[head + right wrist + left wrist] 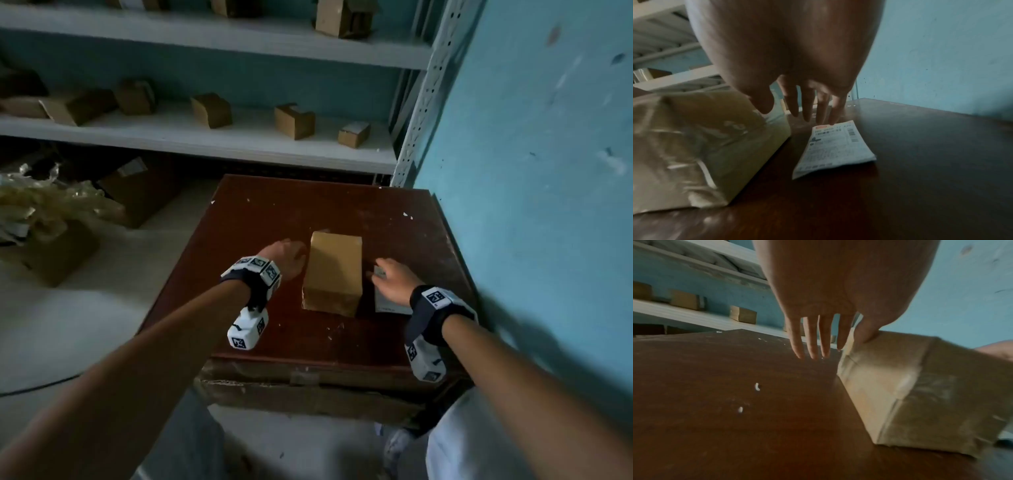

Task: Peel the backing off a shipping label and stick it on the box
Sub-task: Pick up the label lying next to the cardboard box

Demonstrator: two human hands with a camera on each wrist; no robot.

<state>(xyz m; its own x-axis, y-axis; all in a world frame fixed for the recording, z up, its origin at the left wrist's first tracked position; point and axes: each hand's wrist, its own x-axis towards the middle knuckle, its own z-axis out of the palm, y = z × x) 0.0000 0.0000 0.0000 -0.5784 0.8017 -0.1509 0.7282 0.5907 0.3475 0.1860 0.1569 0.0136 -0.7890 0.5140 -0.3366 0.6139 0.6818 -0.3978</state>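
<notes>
Now the left hand (830, 293), fingers straight, thumbs the cardboard box (334, 272); right hand (797, 65), fingers loose, fingertips (835, 120) touching the shipping label (835, 147).

The right hand (394, 282) hides part of the label (390, 301); its print (830, 149) is too blurred to read.

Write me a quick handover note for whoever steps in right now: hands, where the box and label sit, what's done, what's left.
Left hand: open, fingers straight, thumb touching the left top edge of the box; it holds nothing.
Right hand: open, fingers reaching down at the far end of the shipping label; whether the tips touch it is unclear, and it is not gripped.
The box stands on the brown table. The label lies flat on the table just right of the box, printed side up.
Done: box and label are in place.
Left: pick up the label, peel its backing, stick it on the box.
</notes>
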